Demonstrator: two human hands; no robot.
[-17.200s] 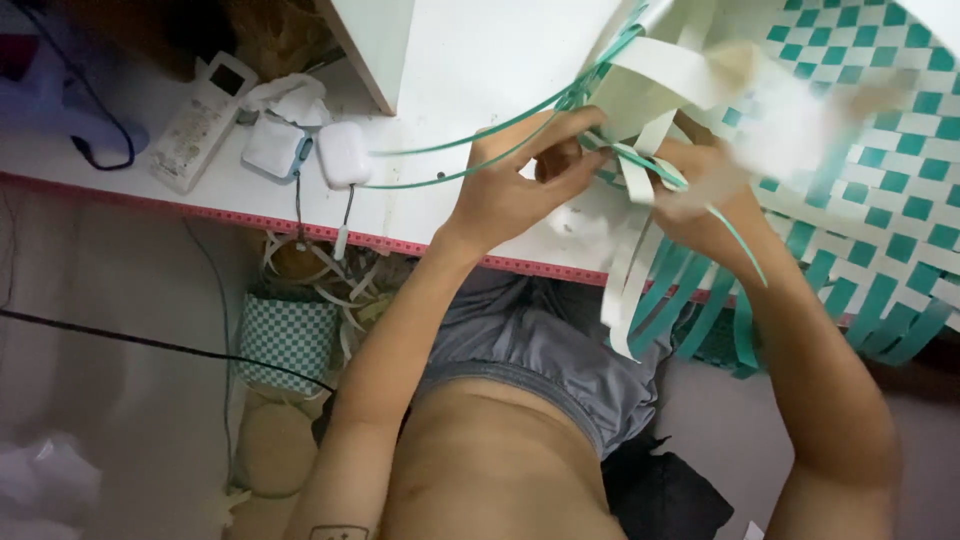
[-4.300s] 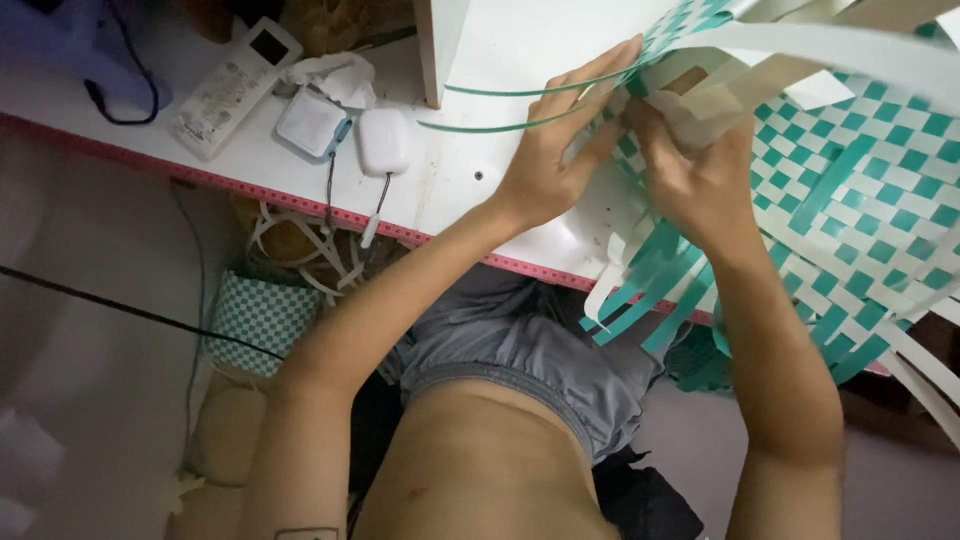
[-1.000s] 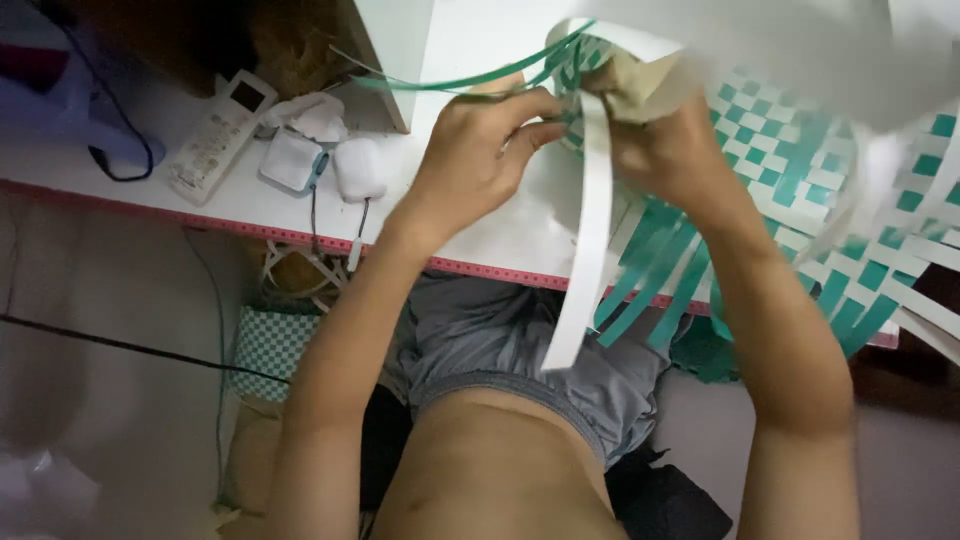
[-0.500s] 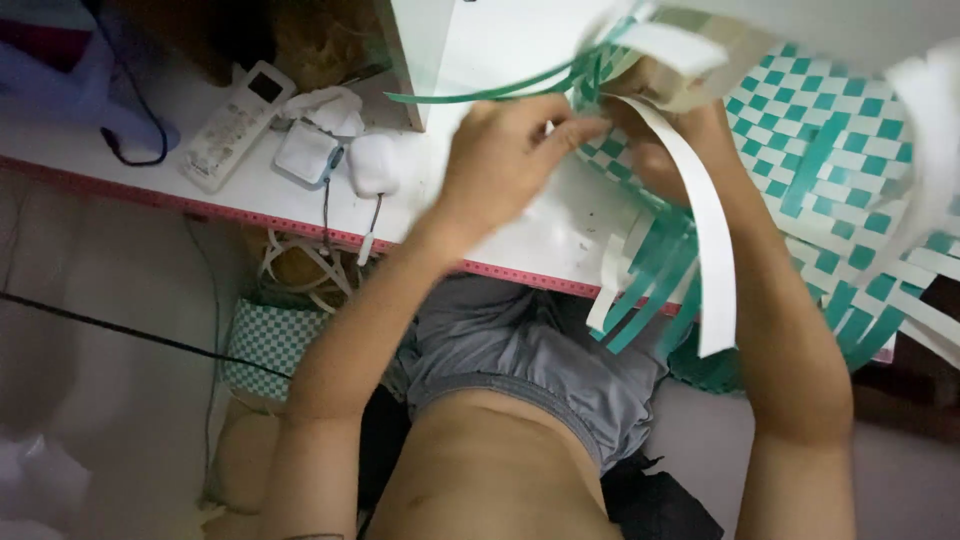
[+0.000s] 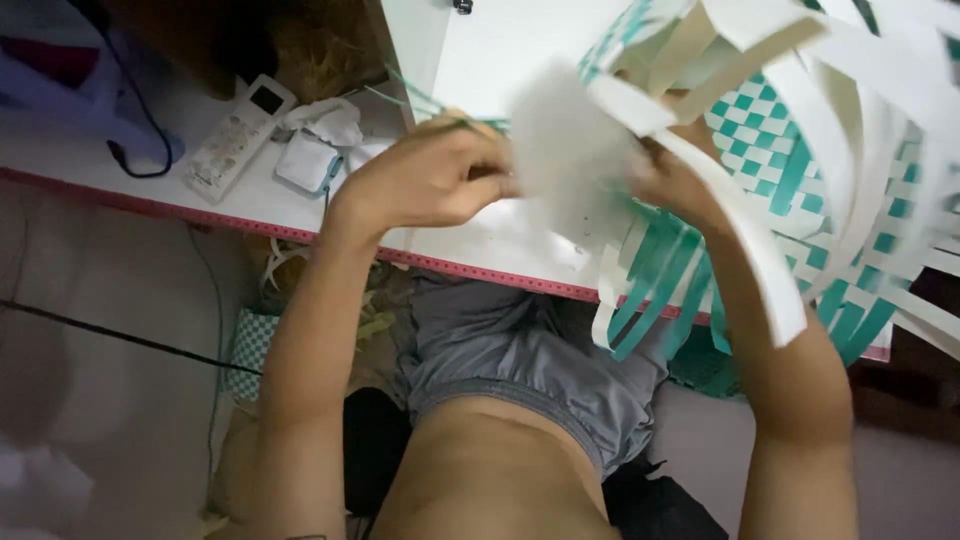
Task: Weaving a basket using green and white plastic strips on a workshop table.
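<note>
Motion blurs the white strip [image 5: 570, 150] I hold, hiding my left hand's [image 5: 430, 180] fingertips. Strips cover most of my right hand [image 5: 675, 185]. The woven basket [image 5: 790, 150] runs off the frame's right edge.

Both hands grip loose strips of a green-and-white checkered woven plastic mat [image 5: 800, 170] over the white table's pink-trimmed front edge [image 5: 480, 268]: left hand [image 5: 430, 180] closed, right hand [image 5: 675, 185] half hidden, blurred.

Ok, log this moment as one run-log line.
left hand: pinching thin green strip | right hand: gripping white strips | woven green-white basket: half-woven, at table edge | image: motion-blurred
</note>
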